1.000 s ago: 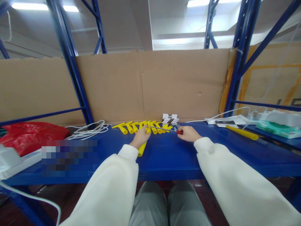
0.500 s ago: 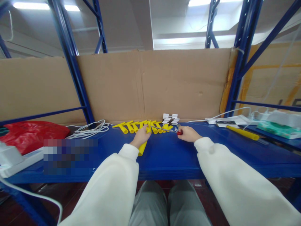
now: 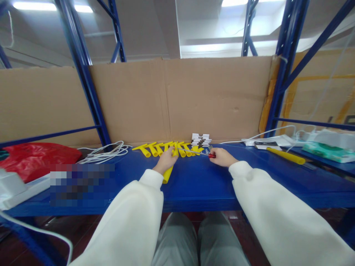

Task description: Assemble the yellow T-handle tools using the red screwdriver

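Observation:
My left hand is closed around a yellow plastic piece with a tube-like handle that points toward me. My right hand grips a screwdriver by its red handle. The thin metal shaft runs left, and its tip meets the upper end of the yellow piece beside my left fingers; the exact contact is too small to make out. Behind my hands lies a row of several similar yellow pieces. A stack of small black-and-white pieces stands beyond my right hand, against the cardboard.
A cardboard sheet closes off the back of the blue table. Coiled white cable, a red plastic bag and a power strip lie left. Another yellow tube-like piece and a green-white packet lie right.

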A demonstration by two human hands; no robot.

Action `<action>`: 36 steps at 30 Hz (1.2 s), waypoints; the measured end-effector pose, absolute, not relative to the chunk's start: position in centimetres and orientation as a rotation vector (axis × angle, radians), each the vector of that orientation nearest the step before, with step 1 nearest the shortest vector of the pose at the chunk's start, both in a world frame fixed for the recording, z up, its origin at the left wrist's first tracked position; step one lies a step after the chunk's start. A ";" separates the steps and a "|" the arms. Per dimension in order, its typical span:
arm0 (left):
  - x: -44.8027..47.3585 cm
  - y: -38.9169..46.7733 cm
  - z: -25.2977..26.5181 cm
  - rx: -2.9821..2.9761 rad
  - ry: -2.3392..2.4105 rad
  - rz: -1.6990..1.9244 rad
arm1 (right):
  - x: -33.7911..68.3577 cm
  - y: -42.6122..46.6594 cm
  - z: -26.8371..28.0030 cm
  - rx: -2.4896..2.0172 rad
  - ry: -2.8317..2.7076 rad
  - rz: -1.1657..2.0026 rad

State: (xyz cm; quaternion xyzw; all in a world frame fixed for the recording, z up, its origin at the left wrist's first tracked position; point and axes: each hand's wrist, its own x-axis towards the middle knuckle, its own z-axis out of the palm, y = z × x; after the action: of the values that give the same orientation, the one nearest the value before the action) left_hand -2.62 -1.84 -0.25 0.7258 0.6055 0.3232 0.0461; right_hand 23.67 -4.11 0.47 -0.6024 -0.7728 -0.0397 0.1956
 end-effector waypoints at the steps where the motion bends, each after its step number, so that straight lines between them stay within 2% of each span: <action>1: -2.6 -1.8 -0.3 2.214 1.845 0.985 | 23.7 -4.0 0.4 -1.689 -2.147 -0.117; 14: -2.5 -2.2 0.1 2.201 1.824 0.932 | 24.1 -3.9 0.4 -1.722 -2.115 -0.154; 26: -2.6 -2.1 -0.1 2.205 1.854 0.983 | 24.1 -3.9 0.6 -1.604 -2.281 -0.092; 36: -2.6 -2.3 0.2 2.162 1.862 1.049 | 24.3 -3.5 0.5 -1.684 -2.267 -0.085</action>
State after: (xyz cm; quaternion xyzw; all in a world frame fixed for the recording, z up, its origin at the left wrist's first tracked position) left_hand -2.61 -2.26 0.23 0.7103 0.6116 0.3447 0.0505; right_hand 24.34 -3.48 0.50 -0.5886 -0.7924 -0.0299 0.1575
